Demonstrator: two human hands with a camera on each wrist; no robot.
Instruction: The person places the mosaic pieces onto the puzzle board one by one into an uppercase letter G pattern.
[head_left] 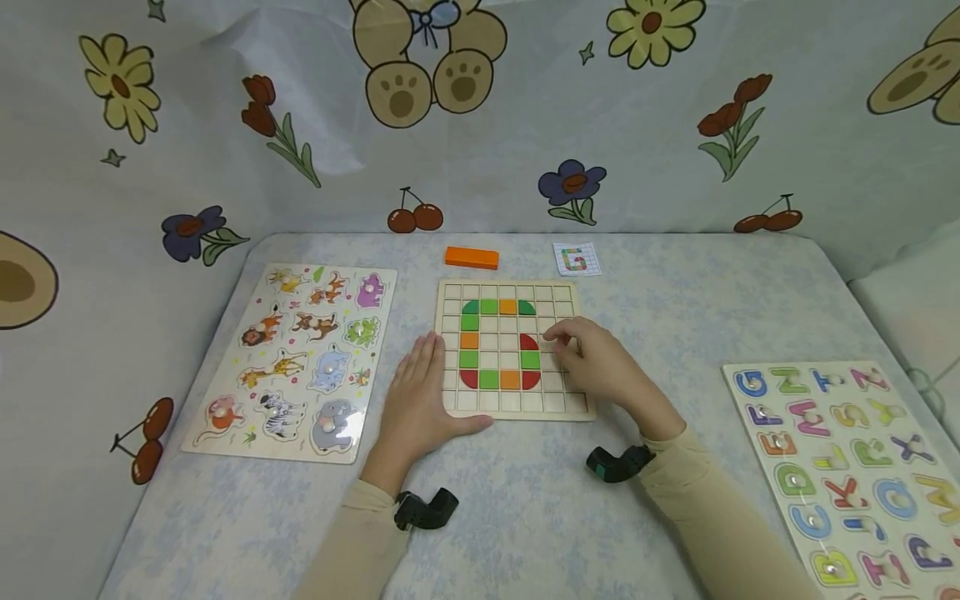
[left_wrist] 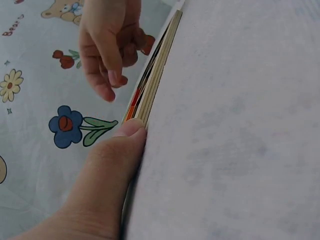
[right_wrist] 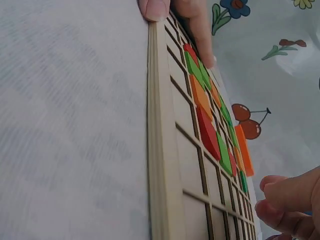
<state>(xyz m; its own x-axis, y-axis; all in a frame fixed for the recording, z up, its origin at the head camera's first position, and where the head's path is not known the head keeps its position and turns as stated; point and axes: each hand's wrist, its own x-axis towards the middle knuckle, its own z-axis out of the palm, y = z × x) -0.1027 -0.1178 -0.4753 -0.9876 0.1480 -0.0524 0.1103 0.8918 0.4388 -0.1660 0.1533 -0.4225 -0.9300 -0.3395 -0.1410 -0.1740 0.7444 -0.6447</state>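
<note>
A wooden grid board (head_left: 555, 403) lies flat on the table, with green, orange and red pieces (head_left: 489, 379) set in its squares in a G-like outline. My left hand (head_left: 420, 400) rests along the board's left edge, its fingers extended and its thumb (left_wrist: 131, 131) at the front edge. Above the board's right side is my right hand (head_left: 592, 358), near a red quarter-round piece (head_left: 528, 342). Its fingers (right_wrist: 285, 195) are loosely bent, and nothing shows between them in the right wrist view.
Behind the board lie an orange block (head_left: 472, 257) and a small card with a coloured G pattern (head_left: 577, 259). An animal knob puzzle (head_left: 300, 358) lies on the left. On the right is a letter puzzle (head_left: 847, 467). A printed cloth (head_left: 480, 150) hangs behind the table.
</note>
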